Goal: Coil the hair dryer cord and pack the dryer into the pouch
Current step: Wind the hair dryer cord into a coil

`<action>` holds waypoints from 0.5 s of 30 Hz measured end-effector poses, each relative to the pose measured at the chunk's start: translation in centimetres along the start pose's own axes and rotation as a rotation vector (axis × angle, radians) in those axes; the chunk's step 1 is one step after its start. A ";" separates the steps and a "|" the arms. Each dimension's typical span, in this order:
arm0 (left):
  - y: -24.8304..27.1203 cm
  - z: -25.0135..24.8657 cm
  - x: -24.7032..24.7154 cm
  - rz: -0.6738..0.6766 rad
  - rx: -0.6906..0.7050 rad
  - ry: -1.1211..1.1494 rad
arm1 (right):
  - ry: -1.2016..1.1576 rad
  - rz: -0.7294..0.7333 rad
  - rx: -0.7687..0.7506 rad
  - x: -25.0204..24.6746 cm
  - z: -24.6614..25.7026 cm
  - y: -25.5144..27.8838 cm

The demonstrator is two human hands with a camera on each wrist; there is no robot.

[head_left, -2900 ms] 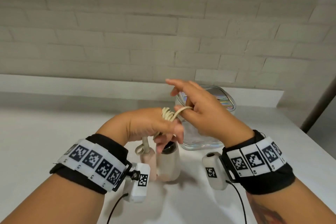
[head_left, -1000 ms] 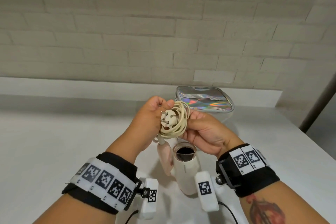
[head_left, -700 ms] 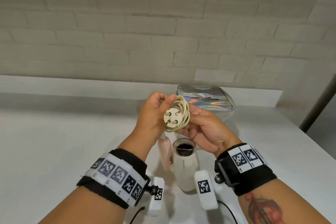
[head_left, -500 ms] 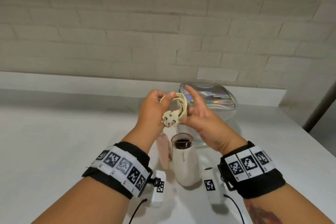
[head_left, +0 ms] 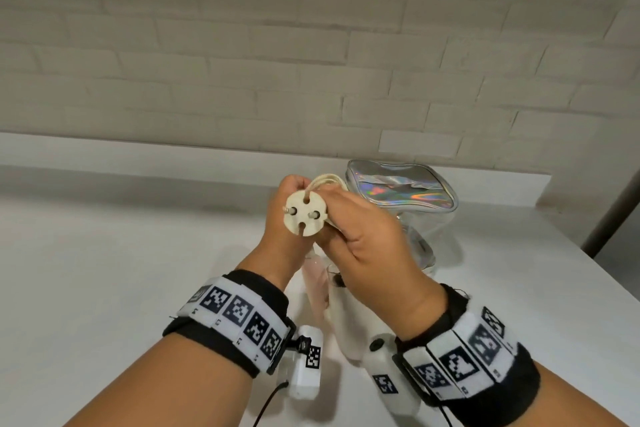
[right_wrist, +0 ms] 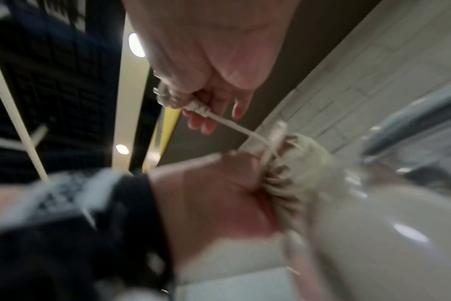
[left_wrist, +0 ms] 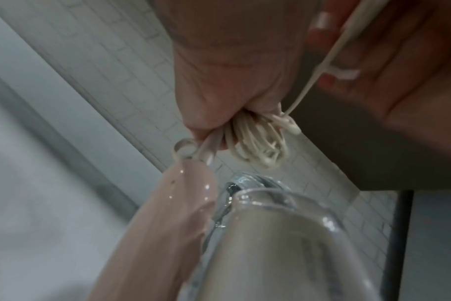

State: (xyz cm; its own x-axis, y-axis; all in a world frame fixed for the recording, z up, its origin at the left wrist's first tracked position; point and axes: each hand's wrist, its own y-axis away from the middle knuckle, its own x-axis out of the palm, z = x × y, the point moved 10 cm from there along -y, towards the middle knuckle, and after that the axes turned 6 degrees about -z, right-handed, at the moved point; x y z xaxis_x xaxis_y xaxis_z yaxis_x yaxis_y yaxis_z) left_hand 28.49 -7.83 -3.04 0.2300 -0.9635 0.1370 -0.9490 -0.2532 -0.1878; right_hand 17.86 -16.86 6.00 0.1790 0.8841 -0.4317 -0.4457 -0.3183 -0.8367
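Both hands are raised over the table, holding the cream cord [head_left: 325,180]. My left hand [head_left: 282,222] grips the coiled bundle [left_wrist: 255,146], which shows below its fist in the left wrist view. My right hand [head_left: 363,239] pinches the round plug [head_left: 305,213] at its neck [right_wrist: 198,108], pins facing me. A short strand runs from plug to coil. The hair dryer stands under the hands, pink handle [head_left: 313,288] folded beside its white body [head_left: 346,326]. The holographic pouch [head_left: 398,189] sits just behind, partly hidden by my right hand.
A white table [head_left: 121,270] stretches left and in front. A low white ledge [head_left: 138,156] and a brick wall close the back. The table's right edge [head_left: 571,253] drops off, with a dark post [head_left: 609,218] beyond.
My right hand has rolled over the coil, back of hand up, and taken the plug, which now faces me. Both hands stay above the dryer.
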 end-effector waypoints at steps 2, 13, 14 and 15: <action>-0.1 0.0 0.1 0.042 0.013 -0.038 | -0.125 -0.074 0.027 -1.7 1.4 -0.7; 3.3 -3.1 3.1 0.514 0.021 0.095 | 0.171 0.132 0.755 -4.4 -12.6 -0.4; 3.5 -3.4 3.1 0.556 0.019 0.105 | 0.106 0.169 0.795 -3.7 -12.9 0.3; 3.7 -3.5 3.2 0.593 0.006 0.114 | 0.030 0.209 0.828 -2.9 -13.0 1.1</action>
State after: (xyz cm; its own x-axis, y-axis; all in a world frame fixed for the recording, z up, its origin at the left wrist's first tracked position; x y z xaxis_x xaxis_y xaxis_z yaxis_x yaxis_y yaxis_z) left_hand 24.93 -11.55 0.14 -0.3629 -0.9252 0.1108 -0.9069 0.3234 -0.2699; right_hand 28.25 -24.25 1.98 0.0398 0.8220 -0.5681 -0.9674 -0.1106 -0.2278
